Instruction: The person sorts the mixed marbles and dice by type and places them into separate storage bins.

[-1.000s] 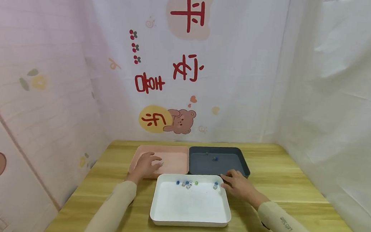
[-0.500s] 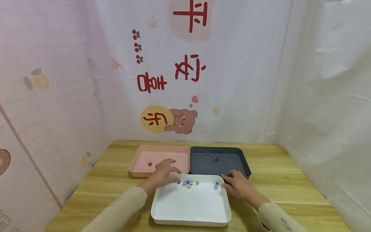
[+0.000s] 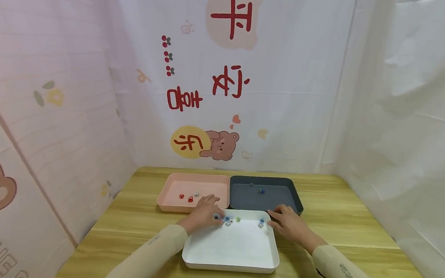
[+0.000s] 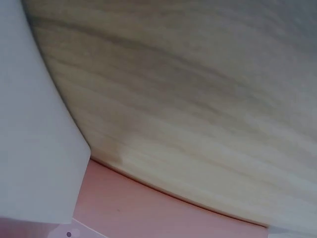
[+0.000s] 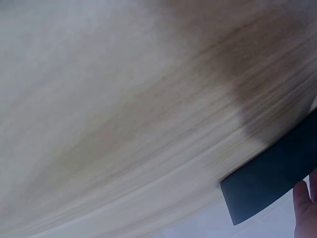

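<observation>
In the head view my left hand (image 3: 203, 214) is over the back left corner of the white tray (image 3: 232, 251), fingers extended and slightly bent. Its fingertips are close to a cluster of white dice (image 3: 228, 222) and small blue balls; whether they touch any is hard to tell. A green ball (image 3: 238, 219) lies just right of that cluster. My right hand (image 3: 290, 224) lies by the tray's back right corner, fingers loosely bent, near another white die (image 3: 261, 225). Its fingertips reach the front edge of the dark tray (image 3: 241, 200), and nothing shows in its grasp.
Behind on the left, the pink tray (image 3: 211, 184) holds two red dice (image 3: 190, 199) and a white die (image 3: 197, 194). Several small balls (image 3: 261, 191) lie in the dark tray beside it. All the trays stand on a wooden table (image 3: 341, 220) enclosed by printed cloth.
My left hand has moved right and toward me, from inside the pink tray to the white tray. Dice in the pink tray have come into view. The right hand stays in place.
</observation>
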